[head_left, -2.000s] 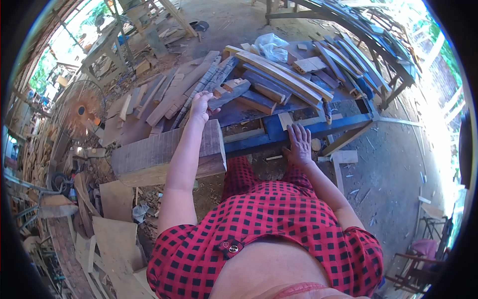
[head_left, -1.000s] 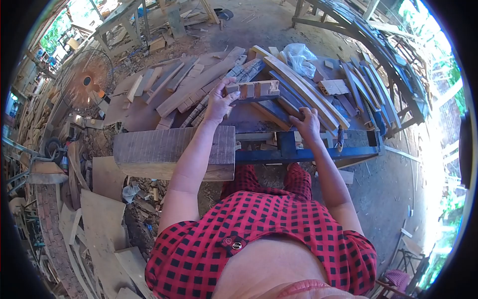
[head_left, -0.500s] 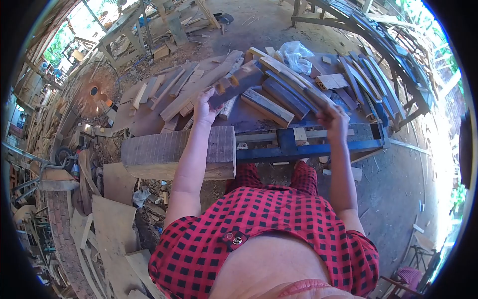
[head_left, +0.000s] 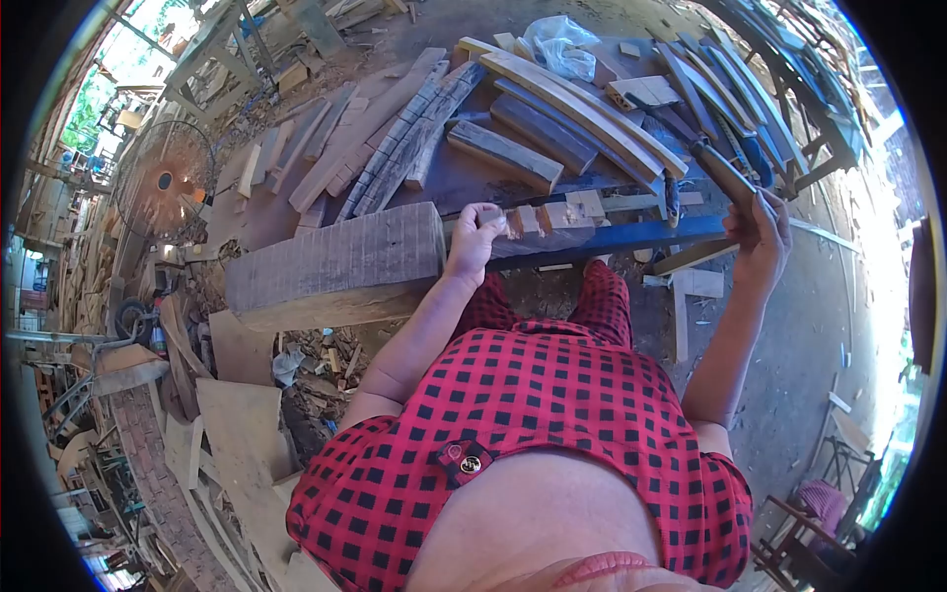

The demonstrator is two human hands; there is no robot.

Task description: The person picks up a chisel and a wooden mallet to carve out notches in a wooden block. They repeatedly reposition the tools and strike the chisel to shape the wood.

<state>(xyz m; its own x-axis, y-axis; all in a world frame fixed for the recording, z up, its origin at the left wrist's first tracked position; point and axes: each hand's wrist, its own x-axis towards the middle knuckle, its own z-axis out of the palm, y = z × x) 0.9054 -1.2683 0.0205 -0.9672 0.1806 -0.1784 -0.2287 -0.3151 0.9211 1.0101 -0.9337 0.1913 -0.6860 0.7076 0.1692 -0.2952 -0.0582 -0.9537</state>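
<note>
My left hand (head_left: 477, 237) pinches the near end of a notched wooden piece (head_left: 552, 222), which lies at the blue metal frame (head_left: 641, 233). Pale and brown cuts show along its top. Out to the right, my right hand (head_left: 758, 237) is closed around the brownish handle of a long, dark tool (head_left: 726, 176). That tool points up and to the left, away from me; its exact kind cannot be made out. A thick squared timber block (head_left: 335, 259) rests just left of my left hand.
Several wooden pieces (head_left: 370, 148) and long planks (head_left: 582, 104) lie beyond the frame. Among them sits a clear plastic bag (head_left: 560, 47). A round fan (head_left: 164, 183) stands at left, and boards (head_left: 242, 424) lean below it. At lower right is a chair (head_left: 804, 533).
My left hand has brought the notched piece down and to the right, onto the frame. My right hand has moved right and now grips the dark tool. The view has shifted slightly.
</note>
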